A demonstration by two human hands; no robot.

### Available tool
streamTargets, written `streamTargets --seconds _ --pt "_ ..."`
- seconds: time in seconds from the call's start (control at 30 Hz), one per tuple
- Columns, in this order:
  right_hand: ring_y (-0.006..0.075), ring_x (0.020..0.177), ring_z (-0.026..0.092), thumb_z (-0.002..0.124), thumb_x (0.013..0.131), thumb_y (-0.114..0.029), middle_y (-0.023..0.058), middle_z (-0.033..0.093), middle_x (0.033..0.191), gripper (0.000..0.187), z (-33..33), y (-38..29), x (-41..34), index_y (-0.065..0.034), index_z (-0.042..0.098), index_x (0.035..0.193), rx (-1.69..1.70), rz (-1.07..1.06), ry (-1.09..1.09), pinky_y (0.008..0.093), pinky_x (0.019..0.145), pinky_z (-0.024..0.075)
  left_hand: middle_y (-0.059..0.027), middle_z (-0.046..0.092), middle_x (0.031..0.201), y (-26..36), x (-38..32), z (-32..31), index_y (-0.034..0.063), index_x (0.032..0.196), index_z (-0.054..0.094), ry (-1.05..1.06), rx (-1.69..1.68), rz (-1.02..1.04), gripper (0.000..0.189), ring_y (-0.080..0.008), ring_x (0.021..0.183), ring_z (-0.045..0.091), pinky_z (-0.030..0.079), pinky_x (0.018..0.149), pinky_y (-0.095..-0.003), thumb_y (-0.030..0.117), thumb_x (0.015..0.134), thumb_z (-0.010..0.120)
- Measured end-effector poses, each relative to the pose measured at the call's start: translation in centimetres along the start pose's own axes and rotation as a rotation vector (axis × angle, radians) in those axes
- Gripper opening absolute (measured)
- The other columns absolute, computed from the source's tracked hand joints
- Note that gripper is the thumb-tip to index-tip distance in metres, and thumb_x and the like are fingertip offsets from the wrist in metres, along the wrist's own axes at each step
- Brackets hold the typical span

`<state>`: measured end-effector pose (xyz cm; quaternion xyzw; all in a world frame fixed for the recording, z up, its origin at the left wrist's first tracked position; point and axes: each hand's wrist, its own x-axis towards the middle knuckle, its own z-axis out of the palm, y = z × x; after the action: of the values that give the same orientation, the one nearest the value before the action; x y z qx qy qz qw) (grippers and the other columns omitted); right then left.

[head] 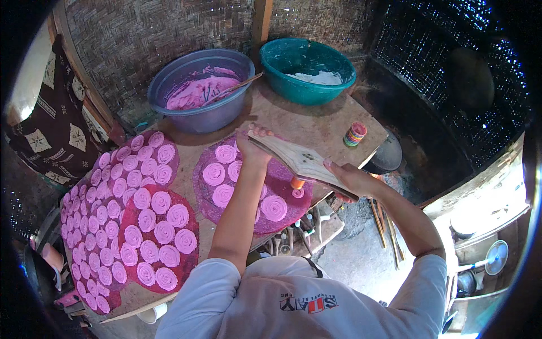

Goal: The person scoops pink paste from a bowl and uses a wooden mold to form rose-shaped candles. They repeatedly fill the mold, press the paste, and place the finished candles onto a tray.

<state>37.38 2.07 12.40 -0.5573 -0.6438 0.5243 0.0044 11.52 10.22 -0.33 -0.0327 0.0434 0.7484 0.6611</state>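
Note:
My left hand [255, 147] grips the far left end of a wooden hand press [292, 152]. At its near right end, my right hand [349, 178] is closed around it, with some fingers underneath. An orange nozzle [297, 183] sticks down from the press, above a small pink dough coil [298, 193]. That coil lies at the right side of a round magenta mesh mat [302, 209]. Larger pink dough spirals, such as one near the front [274, 208], sit on the same mat; my left forearm covers part of it.
A purple basin [201, 120] of pink dough with a wooden stick and a green basin [311, 95] holding white dough or flour stand at the table's back. Mats of pink spirals [164, 232] cover the left side. A stack of coloured rings [355, 134] sits near the right edge.

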Motion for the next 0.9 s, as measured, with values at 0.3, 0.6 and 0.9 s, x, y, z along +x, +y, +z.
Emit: streamTargets --seconds 0.3,0.6,0.9 --pt "0.0123 0.037 0.050 0.036 0.090 -0.073 0.0055 0.051 0.049 0.080 0.6 -0.5 0.0 0.0004 0.060 0.070 -0.009 -0.078 0.109 0.0286 0.035 0.0383 0.0006 0.038 0.055 0.7 0.3 1.2 0.0155 0.067 0.046 0.006 -0.050 -0.012 0.060 -0.0167 0.051 0.039 0.040 0.056 -0.0361 0.060 0.098 0.018" --pt "0.0148 0.040 0.051 0.040 0.092 -0.069 0.0058 0.051 0.050 0.080 0.1 1.9 -1.2 0.0054 0.068 0.090 -0.114 0.056 0.176 0.0299 0.039 0.0411 0.0007 0.039 0.053 -2.2 -0.7 -1.2 0.0160 0.064 0.043 0.036 -0.111 -0.048 0.046 -0.0162 0.048 0.039 0.036 0.052 -0.0325 0.045 0.096 0.028" --pt "0.0113 0.044 0.050 0.042 0.093 -0.067 0.0033 0.052 0.054 0.074 -1.0 4.9 -0.3 0.0034 0.065 0.095 0.054 -0.092 0.328 0.0274 0.040 0.0382 -0.0067 0.065 0.089 -3.3 1.5 1.8 0.0108 0.084 0.065 -0.147 0.392 -0.224 0.068 -0.0233 0.089 0.059 0.046 0.087 -0.0394 0.062 0.098 0.023"
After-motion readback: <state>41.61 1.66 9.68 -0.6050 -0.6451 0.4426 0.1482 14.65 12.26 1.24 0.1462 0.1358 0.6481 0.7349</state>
